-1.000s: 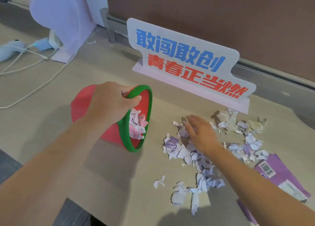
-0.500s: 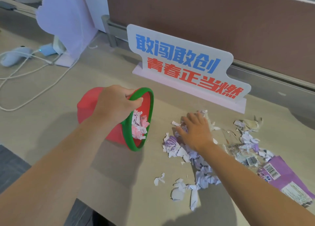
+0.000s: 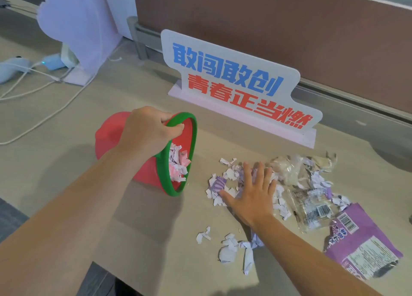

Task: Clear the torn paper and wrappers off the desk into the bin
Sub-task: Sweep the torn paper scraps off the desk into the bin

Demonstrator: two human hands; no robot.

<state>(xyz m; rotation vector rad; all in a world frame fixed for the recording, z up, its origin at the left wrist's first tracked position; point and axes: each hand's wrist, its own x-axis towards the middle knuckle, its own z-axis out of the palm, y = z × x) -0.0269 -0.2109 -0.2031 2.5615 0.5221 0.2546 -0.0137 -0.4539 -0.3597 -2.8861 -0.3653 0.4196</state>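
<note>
The tipped bin [image 3: 116, 137] is gripped at its rim by the left hand [image 3: 146, 131]; the right hand [image 3: 252, 192] (fingers spread wide) is laid flat on the torn paper [image 3: 225, 179].

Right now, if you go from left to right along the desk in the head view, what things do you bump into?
Cables → red bin → left hand → right hand → clear wrapper → purple wrapper.

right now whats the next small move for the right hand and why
Probably sweep the right hand left toward the bin. It lies flat and open on the scraps, and the left hand holds the bin tipped on its side, mouth facing the pile, some paper already inside.
</note>
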